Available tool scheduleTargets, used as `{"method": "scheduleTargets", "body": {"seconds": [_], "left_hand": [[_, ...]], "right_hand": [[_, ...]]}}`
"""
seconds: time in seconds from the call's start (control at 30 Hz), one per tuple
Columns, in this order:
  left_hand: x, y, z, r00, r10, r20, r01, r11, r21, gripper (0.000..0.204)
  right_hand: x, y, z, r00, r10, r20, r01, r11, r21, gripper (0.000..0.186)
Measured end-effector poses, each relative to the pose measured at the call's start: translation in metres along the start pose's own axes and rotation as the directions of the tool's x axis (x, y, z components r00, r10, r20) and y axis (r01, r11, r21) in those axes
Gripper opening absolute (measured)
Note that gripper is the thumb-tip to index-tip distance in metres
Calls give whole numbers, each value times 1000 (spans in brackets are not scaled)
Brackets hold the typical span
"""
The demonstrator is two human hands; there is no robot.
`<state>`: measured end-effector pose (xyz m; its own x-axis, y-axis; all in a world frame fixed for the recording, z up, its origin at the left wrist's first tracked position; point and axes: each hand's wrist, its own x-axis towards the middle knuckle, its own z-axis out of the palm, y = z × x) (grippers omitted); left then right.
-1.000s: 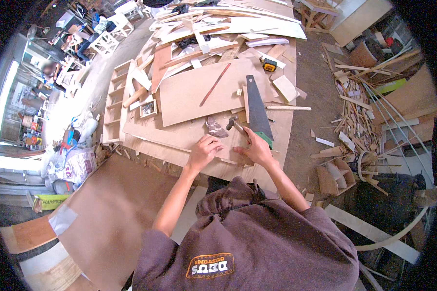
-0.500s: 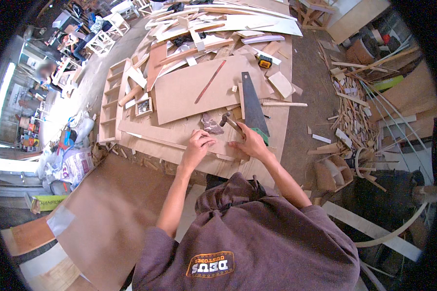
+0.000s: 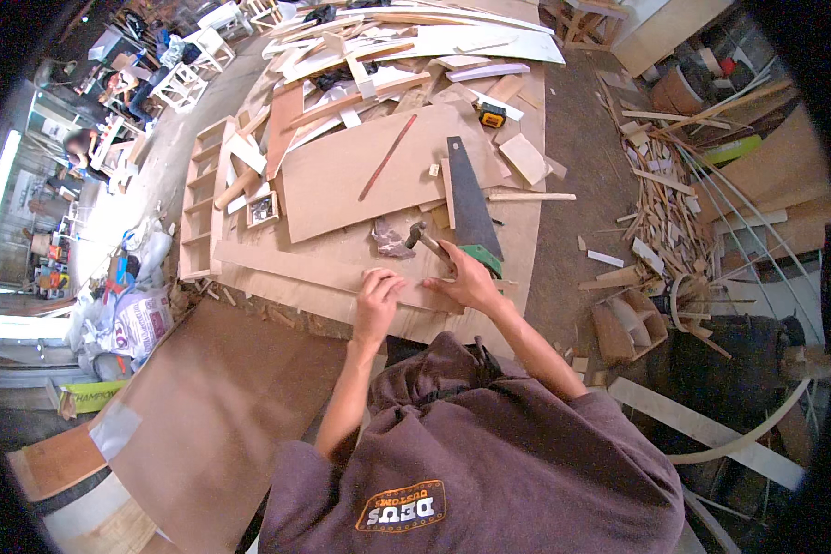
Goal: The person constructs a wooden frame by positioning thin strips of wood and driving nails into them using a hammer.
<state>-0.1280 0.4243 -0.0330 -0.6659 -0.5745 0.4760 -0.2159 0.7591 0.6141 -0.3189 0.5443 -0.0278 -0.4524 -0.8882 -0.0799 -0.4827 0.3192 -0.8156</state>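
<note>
My right hand (image 3: 468, 280) is closed around a hammer (image 3: 431, 244), its head pointing away from me and its handle running under the palm. Thumb and fingertips of that hand rest close to a long, thin plywood strip (image 3: 291, 267). Over the strip's near edge, my left hand (image 3: 376, 300) is closed with fingertips pinched together; what they hold is too small to make out. Beyond the hammer head lies a crumpled brownish scrap (image 3: 392, 239). A handsaw (image 3: 471, 203) with a green handle lies just past my right hand.
A plywood panel (image 3: 360, 180) with a reddish stick (image 3: 387, 157) covers the middle of the worktable. A compartmented wooden frame (image 3: 198, 198), a small box of metal bits (image 3: 262, 210) and a yellow tape measure (image 3: 492, 114) lie around it. Offcuts (image 3: 665, 208) heap on the floor at right.
The view has shifted slightly. My left hand has come a little nearer to my body along with the plywood strip. The hammer remains in my right hand.
</note>
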Motion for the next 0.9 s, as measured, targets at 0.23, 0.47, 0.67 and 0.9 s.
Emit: {"method": "scheduleTargets", "body": {"seconds": [0.23, 0.47, 0.67, 0.9], "left_hand": [[14, -5, -31, 985, 18, 170, -13, 1000, -28, 12], [17, -6, -9, 994, -17, 106, 16, 1000, 12, 7], [-1, -11, -9, 993, 73, 96, -82, 992, 98, 6], [5, -4, -1, 994, 36, 105, -56, 980, 189, 7]], "right_hand": [[-1, -14, -8, 994, 51, 97, -46, 998, -53, 86], [-3, -13, -8, 999, -37, 37, 39, 998, -59, 81], [-6, -8, -5, 998, -38, 47, 39, 999, -14, 78], [-3, -11, -9, 996, -18, 83, 19, 1000, -16, 82]]}}
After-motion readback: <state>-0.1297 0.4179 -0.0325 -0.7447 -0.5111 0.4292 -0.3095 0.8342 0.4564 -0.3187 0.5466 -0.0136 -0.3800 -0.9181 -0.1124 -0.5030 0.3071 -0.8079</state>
